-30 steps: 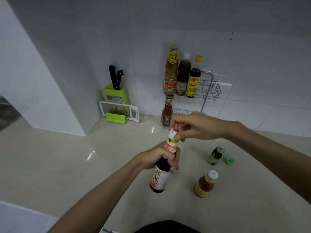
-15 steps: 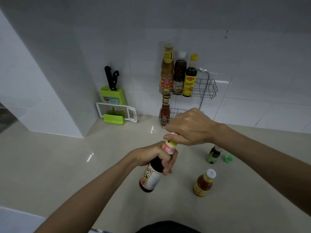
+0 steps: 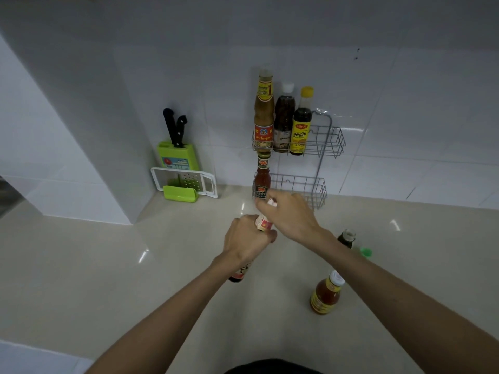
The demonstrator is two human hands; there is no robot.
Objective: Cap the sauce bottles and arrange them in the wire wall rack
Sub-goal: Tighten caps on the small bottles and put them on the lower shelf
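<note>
Nearest, lower right: orange bottle [image 3: 325, 295], capped, standing. Centre: left hand [image 3: 247, 240] clamped round dark bottle [image 3: 263, 222], tilted; right hand [image 3: 289, 214] pinching its white cap [image 3: 271, 202]. Capping step, judged. Right, open green bottle [image 3: 346, 238] beside loose cap [image 3: 365, 252]. Beyond, rack [image 3: 321, 147]: lower tier mostly free. Next: finish twisting, then shelve.

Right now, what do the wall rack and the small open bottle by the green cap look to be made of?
The wall rack looks like thin metal wire with a shiny silvery finish, chrome or a coating; its bars glint. The small open bottle is dark and see-through with a glossy surface, so glass or clear plastic; I cannot tell which. The green cap beside it looks like plastic, uniform bright colour.
</note>
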